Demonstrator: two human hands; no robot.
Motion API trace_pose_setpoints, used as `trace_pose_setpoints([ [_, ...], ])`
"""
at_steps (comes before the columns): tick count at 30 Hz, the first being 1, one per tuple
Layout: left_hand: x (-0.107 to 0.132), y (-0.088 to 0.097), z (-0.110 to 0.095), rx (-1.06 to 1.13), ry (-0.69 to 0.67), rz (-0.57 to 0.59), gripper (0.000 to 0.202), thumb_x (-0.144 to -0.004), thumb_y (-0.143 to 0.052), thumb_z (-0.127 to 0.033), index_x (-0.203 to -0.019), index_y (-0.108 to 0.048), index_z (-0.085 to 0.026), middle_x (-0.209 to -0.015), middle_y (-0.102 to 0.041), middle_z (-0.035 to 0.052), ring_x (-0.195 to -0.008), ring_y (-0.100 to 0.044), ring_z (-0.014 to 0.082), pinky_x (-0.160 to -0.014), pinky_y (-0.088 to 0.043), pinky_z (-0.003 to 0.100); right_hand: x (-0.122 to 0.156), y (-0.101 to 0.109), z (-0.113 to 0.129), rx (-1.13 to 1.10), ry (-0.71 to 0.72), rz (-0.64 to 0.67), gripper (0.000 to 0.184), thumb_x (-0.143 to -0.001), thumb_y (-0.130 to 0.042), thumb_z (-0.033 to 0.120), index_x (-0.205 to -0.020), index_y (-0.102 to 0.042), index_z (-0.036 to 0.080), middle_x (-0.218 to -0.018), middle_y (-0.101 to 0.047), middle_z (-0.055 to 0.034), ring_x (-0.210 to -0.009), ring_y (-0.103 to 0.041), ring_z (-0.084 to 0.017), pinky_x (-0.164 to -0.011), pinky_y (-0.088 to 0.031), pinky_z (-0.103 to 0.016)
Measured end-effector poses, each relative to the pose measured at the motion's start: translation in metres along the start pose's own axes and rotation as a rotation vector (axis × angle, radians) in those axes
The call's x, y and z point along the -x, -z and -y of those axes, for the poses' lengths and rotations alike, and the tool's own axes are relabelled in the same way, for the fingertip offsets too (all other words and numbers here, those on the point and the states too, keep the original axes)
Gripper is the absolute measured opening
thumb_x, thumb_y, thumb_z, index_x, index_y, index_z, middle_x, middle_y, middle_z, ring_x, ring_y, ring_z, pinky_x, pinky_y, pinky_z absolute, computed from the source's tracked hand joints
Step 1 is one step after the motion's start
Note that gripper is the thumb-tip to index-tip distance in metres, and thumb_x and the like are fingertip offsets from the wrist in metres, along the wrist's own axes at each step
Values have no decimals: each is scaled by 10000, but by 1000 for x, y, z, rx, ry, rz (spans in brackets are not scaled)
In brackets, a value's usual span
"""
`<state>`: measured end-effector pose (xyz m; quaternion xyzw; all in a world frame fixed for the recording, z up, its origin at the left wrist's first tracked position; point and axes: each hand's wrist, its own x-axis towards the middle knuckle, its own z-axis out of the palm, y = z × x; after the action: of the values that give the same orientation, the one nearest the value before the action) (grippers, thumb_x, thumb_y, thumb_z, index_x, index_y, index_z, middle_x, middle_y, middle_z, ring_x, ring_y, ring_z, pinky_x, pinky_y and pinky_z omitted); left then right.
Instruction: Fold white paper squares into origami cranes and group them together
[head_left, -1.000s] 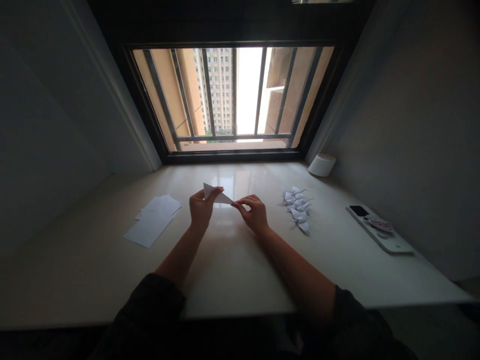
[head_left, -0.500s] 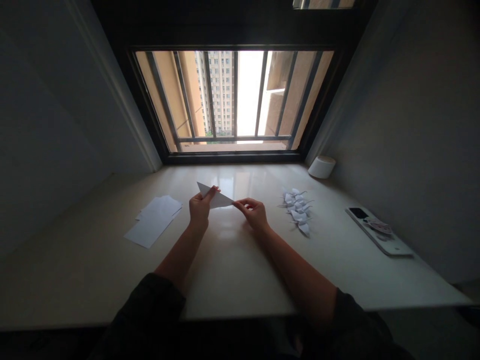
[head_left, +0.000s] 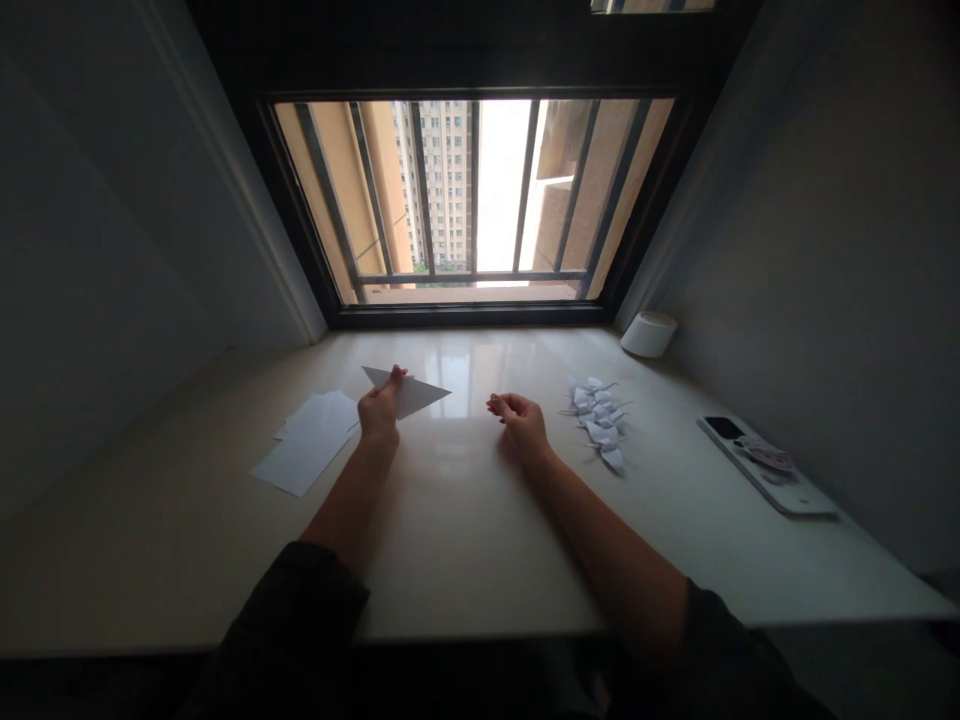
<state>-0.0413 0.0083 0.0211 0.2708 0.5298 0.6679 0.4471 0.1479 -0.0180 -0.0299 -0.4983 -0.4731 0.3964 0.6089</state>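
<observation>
My left hand (head_left: 381, 408) is closed on a folded white paper (head_left: 421, 394), held up over the tabletop with its pointed end to the right. The thumb lies on the paper's upper edge. Apart from that point, my right hand (head_left: 523, 422) hovers to the right, its fingers curled together with no paper visible in them. Several white folded paper cranes (head_left: 601, 432) lie in a cluster to the right of that hand. Left of my left hand, loose white paper sheets (head_left: 309, 448) overlap on the table.
A pale glossy tabletop (head_left: 450, 540) runs up to a barred window (head_left: 472, 200). At its back right corner stands a white rounded object (head_left: 649, 334). A white phone (head_left: 765, 465) with a ring-like attachment lies by the right wall.
My right hand has let go of the paper's pointed end and moved slightly right. My left hand has carried the paper to the left, nearer the loose sheets.
</observation>
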Motion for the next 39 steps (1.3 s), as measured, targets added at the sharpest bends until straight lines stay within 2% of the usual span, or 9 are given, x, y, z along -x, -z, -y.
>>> trace_pose_setpoints([
  [3, 0, -1, 7, -56, -118, 62, 421, -528, -785, -456, -759, -716, -111, -778, -717, 89, -705, -652, 188, -646, -502, 273, 6, -1, 6, 62, 48, -90, 342, -760, -576, 495, -769, -687, 171, -754, -706, -67, -682, -631, -183, -614, -471, -301],
  [8, 27, -11, 23, -260, -256, 364, 371, -615, -734, -460, -789, -730, -132, -750, -712, 63, -703, -636, 189, -646, -476, 273, 23, -11, 29, 335, 415, 8, 304, -766, -634, 419, -1000, -675, 228, -944, -699, -61, -853, -611, -196, -770, -479, -336],
  [14, 41, -12, 23, -320, -286, 522, 294, -643, -724, -426, -757, -739, -155, -723, -706, 40, -713, -629, 187, -676, -461, 268, 29, -16, 30, 366, 327, 5, 210, -795, -608, 414, -790, -713, 232, -763, -705, -22, -690, -613, -169, -675, -481, -298],
  [17, 39, -12, 21, -282, -216, 509, 305, -618, -741, -432, -723, -737, -146, -707, -706, 55, -677, -629, 189, -652, -461, 277, 29, -15, 28, 371, 275, 44, 210, -793, -610, 418, -768, -721, 241, -730, -711, -5, -639, -612, -160, -635, -473, -284],
  [26, 31, -14, 15, -84, -167, 283, 363, -650, -706, -478, -787, -728, -142, -840, -721, 97, -801, -648, 200, -722, -449, 290, 31, -14, 28, 552, 388, 39, 196, -776, -632, 407, -721, -730, 246, -648, -673, -17, -593, -574, -149, -610, -439, -271],
  [31, 18, -8, 12, -69, -198, 124, 417, -660, -683, -505, -870, -710, -146, -918, -714, 114, -935, -641, 231, -767, -430, 307, 22, -13, 16, 316, 216, 50, 235, -746, -641, 448, -748, -738, 234, -702, -706, -23, -586, -583, -155, -588, -448, -282],
  [34, 19, -7, 18, -140, -251, 274, 397, -648, -699, -497, -824, -714, -142, -869, -719, 106, -887, -647, 220, -789, -437, 316, 13, -14, 8, -55, -5, -39, 329, -694, -670, 489, -812, -734, 188, -729, -718, -41, -616, -621, -175, -574, -474, -286],
  [36, 22, -9, 23, -238, -226, 388, 413, -673, -664, -530, -824, -722, -150, -841, -720, 92, -852, -644, 217, -776, -438, 317, 8, -14, 5, -197, -46, -101, 356, -669, -689, 483, -825, -729, 166, -750, -722, -48, -642, -634, -182, -603, -490, -295],
  [39, 27, -12, 28, -339, -166, 447, 483, -734, -557, -596, -815, -726, -151, -786, -715, 90, -797, -640, 217, -722, -438, 316, 3, -12, 4, -268, -41, -145, 381, -648, -704, 468, -855, -720, 149, -752, -719, -50, -655, -639, -180, -623, -498, -296],
])
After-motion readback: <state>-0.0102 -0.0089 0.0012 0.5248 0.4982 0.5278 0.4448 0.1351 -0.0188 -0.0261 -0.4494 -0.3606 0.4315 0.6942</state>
